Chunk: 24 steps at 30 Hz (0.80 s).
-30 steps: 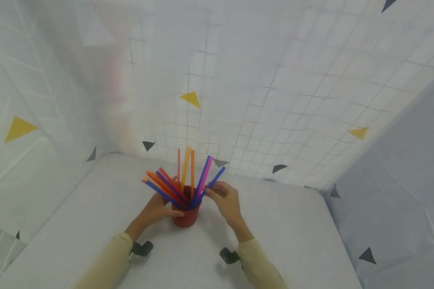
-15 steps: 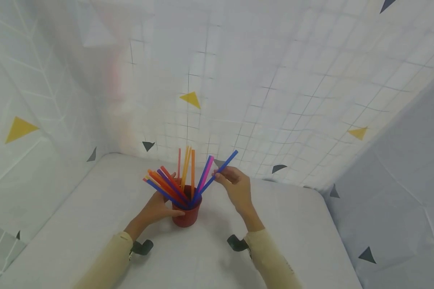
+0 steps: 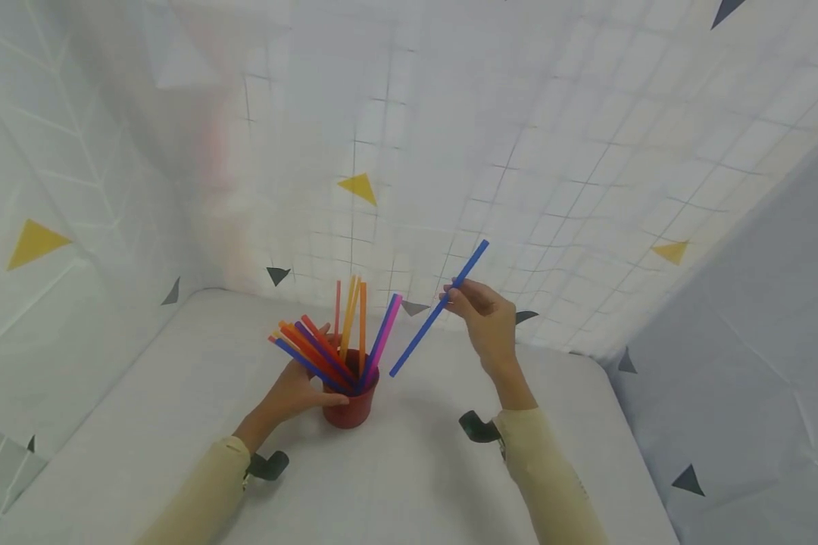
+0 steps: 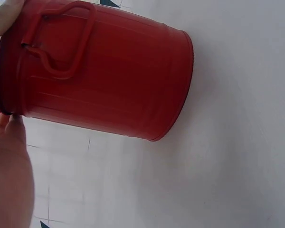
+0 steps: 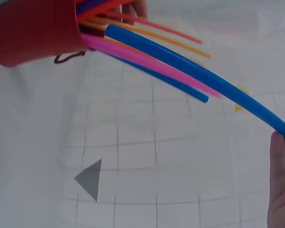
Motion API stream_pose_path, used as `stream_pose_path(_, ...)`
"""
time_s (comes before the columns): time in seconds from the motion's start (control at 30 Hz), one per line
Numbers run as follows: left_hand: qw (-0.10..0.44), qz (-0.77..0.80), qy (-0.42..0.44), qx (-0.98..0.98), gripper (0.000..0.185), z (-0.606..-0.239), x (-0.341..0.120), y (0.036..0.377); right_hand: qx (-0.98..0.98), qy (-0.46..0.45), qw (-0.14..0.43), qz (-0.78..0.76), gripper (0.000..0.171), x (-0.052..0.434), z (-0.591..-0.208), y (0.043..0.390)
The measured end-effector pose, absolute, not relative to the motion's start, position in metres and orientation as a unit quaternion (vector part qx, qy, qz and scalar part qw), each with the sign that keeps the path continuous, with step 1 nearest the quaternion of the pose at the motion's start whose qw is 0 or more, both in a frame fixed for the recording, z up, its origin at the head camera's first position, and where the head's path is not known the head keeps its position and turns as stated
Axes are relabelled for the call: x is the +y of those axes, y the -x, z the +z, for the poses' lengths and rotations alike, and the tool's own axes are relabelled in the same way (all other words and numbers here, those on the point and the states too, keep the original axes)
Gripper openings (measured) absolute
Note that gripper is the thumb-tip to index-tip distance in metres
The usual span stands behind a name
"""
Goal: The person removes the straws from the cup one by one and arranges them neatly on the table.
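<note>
White gridded backdrop (image 3: 518,113), yellow triangle (image 3: 359,188), grey table (image 3: 409,484).

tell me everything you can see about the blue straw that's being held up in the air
The blue straw is a long, straight, plain tube of smooth, plastic-looking material. The right hand pinches it above its middle, holding it in the air to the right of the red cup. It is tilted, upper end up and to the right, lower end pointing down toward the cup's rim. It is fully out of the cup and seems to touch nothing else.
</note>
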<state>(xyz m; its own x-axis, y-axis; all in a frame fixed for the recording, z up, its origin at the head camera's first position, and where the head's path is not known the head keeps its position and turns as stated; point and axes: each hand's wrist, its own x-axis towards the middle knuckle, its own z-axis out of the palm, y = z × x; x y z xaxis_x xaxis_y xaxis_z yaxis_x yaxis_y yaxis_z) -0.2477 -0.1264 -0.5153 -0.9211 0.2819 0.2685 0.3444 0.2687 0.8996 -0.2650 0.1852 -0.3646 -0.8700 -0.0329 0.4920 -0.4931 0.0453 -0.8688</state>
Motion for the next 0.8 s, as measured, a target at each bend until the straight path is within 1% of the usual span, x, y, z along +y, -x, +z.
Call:
stream_pose_path(0.17, 0.021, -0.58, 0.192, -0.791, 0.114, -0.518, -0.128, 0.249, -0.731, -0.139, 0.145, 0.652, 0.035, 0.198, -0.39, 0.279)
stream_pose_path(0.37, 0.028, -0.58, 0.195, -0.791, 0.114, -0.517, -0.129, 0.248, -0.745, -0.066, 0.08, 0.659, 0.045, 0.202, -0.434, 0.288)
stream_pose_path(0.5, 0.025, -0.582, 0.198, -0.789, 0.115, -0.517, -0.129, 0.247, -0.746, -0.014, 0.047, 0.665, 0.041, 0.203, -0.463, 0.292)
stream_pose_path(0.63, 0.027, -0.575, 0.201, -0.793, 0.115, -0.516, -0.128, 0.246, -0.744, 0.02, 0.035, 0.667, 0.034, 0.203, -0.487, 0.293)
stream_pose_path(0.8, 0.024, -0.57, 0.198, -0.797, 0.115, -0.514, -0.128, 0.245, -0.745, 0.05, 0.018, 0.665, 0.032, 0.201, -0.51, 0.292)
